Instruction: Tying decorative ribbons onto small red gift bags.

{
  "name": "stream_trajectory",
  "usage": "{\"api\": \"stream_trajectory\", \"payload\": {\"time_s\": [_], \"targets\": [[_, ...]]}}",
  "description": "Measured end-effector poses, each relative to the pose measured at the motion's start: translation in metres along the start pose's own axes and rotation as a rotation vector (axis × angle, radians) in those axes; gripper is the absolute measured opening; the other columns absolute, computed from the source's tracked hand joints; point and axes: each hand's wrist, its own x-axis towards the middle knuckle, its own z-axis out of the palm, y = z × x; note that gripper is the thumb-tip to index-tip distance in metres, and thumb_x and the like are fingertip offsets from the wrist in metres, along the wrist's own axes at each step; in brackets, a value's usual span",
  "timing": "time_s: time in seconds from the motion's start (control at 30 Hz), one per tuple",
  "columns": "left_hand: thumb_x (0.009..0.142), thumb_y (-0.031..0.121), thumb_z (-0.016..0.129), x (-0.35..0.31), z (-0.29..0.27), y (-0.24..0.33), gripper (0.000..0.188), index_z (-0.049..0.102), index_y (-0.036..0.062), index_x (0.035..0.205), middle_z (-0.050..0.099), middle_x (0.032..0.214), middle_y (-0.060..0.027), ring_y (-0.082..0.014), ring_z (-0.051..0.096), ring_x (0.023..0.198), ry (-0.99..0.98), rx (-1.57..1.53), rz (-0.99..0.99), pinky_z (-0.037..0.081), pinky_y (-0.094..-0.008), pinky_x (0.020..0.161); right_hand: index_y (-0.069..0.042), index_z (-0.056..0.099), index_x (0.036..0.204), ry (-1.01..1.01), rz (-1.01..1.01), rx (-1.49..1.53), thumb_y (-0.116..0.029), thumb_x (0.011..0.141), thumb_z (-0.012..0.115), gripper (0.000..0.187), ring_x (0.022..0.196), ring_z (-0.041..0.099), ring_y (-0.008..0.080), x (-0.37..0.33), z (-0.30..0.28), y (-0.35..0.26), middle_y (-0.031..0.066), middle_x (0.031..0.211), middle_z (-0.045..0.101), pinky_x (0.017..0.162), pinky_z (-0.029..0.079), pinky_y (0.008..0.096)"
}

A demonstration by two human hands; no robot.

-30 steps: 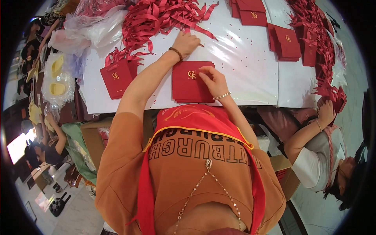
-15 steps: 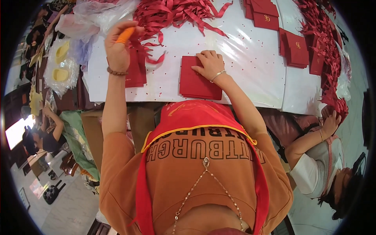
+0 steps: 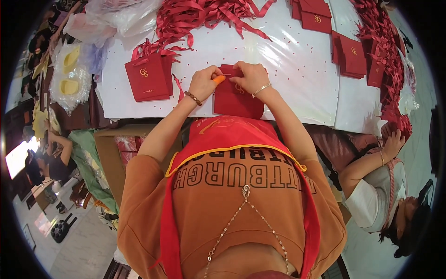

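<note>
Directly in front of me lies a stack of flat red cards (image 3: pixel 238 106) with gold emblems. At the stack's upper edge my right hand (image 3: pixel 253 78) pinches the top red card (image 3: pixel 239 91) between thumb and fingers. Facing it, my left hand (image 3: pixel 202 86) has thumb and fingers pressed together, with an orange finger cover (image 3: pixel 218 79) on one finger. A thin strip of red ribbon (image 3: pixel 227 74) shows between the two hands, and the left fingertips are closed on it. Their exact grip is partly hidden.
Left of my hands sits another pile of red cards (image 3: pixel 147 83) with ribbon on top. A heap of red ribbons (image 3: pixel 200 18) covers the far side. More cards (image 3: pixel 351 58) lie to the right, where another person's hand (image 3: pixel 395 142) holds ribbons. Plastic-wrapped yellow items (image 3: pixel 69 87) are at left.
My left hand has come down and right from the ribbon heap to the card stack. My right hand has gone from resting on the stack to pinching the top card, whose emblem now shows.
</note>
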Motion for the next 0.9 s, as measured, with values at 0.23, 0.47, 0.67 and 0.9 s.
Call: {"api": "stream_trajectory", "payload": {"time_s": [0.23, 0.47, 0.67, 0.9], "targets": [[0.076, 0.012, 0.061, 0.001, -0.001, 0.009, 0.013, 0.059, 0.0004, 0.082, 0.059, 0.065, -0.0092, -0.0121, 0.052, 0.053, 0.038, -0.046, 0.064, 0.041, -0.0272, 0.050, -0.012, 0.064, 0.094, -0.178, 0.173, 0.140, -0.036, 0.069, 0.065, 0.034, 0.075, 0.061, 0.0252, 0.005, -0.011, 0.003, 0.0094, 0.081, 0.065, 0.069, 0.046, 0.0342], [0.075, 0.012, 0.060, -0.001, 0.000, 0.016, 0.013, 0.060, 0.0010, 0.083, 0.060, 0.067, -0.0098, -0.0155, 0.053, 0.056, 0.052, -0.021, 0.143, 0.042, -0.0278, 0.054, -0.017, 0.064, 0.096, -0.184, 0.222, 0.181, -0.039, 0.070, 0.063, 0.034, 0.074, 0.061, 0.0250, 0.003, -0.007, 0.009, 0.0092, 0.080, 0.065, 0.070, 0.044, 0.0345], [0.073, 0.010, 0.058, -0.002, 0.003, 0.018, 0.010, 0.059, 0.0013, 0.078, 0.060, 0.070, -0.0129, -0.0239, 0.056, 0.060, 0.079, 0.117, 0.212, 0.044, -0.0322, 0.055, -0.021, 0.064, 0.098, -0.125, 0.210, 0.227, -0.039, 0.070, 0.063, 0.033, 0.074, 0.061, 0.0250, 0.000, -0.005, 0.011, 0.0076, 0.081, 0.065, 0.071, 0.044, 0.0339], [0.073, 0.013, 0.056, 0.001, 0.003, 0.023, 0.013, 0.059, 0.0013, 0.077, 0.060, 0.071, -0.0148, -0.0309, 0.057, 0.064, 0.046, 0.250, 0.236, 0.044, -0.0371, 0.059, -0.020, 0.064, 0.098, -0.163, 0.240, 0.215, -0.038, 0.070, 0.063, 0.033, 0.075, 0.061, 0.0249, -0.002, -0.011, 0.006, 0.0073, 0.083, 0.065, 0.075, 0.044, 0.0344]]}}
